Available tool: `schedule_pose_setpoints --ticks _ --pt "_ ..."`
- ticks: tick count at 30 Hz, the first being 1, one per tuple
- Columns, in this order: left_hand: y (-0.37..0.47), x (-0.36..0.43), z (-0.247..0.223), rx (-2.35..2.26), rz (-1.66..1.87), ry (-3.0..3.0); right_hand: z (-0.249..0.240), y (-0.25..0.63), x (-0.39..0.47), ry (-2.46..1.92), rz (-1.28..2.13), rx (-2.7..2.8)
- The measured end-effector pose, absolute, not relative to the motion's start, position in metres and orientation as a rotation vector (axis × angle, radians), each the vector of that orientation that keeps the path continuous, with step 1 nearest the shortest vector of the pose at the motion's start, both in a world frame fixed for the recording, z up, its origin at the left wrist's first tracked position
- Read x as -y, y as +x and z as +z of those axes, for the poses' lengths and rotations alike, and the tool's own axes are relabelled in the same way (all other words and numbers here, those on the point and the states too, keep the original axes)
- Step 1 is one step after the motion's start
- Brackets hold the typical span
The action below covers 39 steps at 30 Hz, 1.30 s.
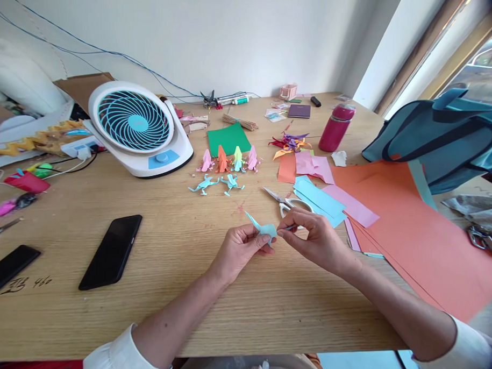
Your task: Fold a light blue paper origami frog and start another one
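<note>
The folded light-blue paper (267, 230) is held up in front of the person, over the wooden table (234, 314), with a narrow point angled toward the upper left. The left hand (242, 246) has it pinched — thumb laid along the near side, fingers curled behind — at the end of a forearm slanting from the lower left. Opposite, the right hand (318, 238) has its thumb and forefinger tips drawn nearly together beside the paper's right end (whether they grip a thin piece there is too small to tell), the other fingers bent inward. Both forearms are bare below white sleeves (123, 355). The scissors (285, 202) lie just beyond the right hand, partly hidden by it.
</note>
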<state>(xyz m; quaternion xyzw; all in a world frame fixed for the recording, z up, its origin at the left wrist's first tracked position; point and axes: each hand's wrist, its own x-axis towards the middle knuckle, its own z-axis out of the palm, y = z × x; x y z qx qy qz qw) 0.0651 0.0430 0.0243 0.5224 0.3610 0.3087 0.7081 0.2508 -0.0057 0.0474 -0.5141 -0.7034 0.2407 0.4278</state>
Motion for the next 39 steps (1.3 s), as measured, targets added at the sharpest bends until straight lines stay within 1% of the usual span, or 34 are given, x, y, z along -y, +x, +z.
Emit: schedule_pose_setpoints --ticks 7,12,24,28,34,39 --pt "0.067 -0.041 0.022 -0.825 0.734 1.213 0.047 0.245 0.008 -1.274 0.506 1.814" --pt "0.065 -0.042 0.024 -0.848 0.682 1.198 0.046 0.247 0.008 -1.184 0.462 1.892" --pt "0.064 -0.045 0.028 -0.810 0.603 1.045 0.046 0.249 0.007 -1.136 0.406 1.946" --pt "0.064 -0.044 0.028 -0.798 0.616 1.028 0.043 0.249 0.007 -1.130 0.302 1.943" --pt "0.066 -0.040 0.030 -0.763 0.720 1.048 0.036 0.246 0.006 -1.220 0.037 1.872" --pt "0.068 -0.037 0.029 -0.746 0.823 1.030 0.034 0.239 0.006 -1.250 -0.016 1.806"
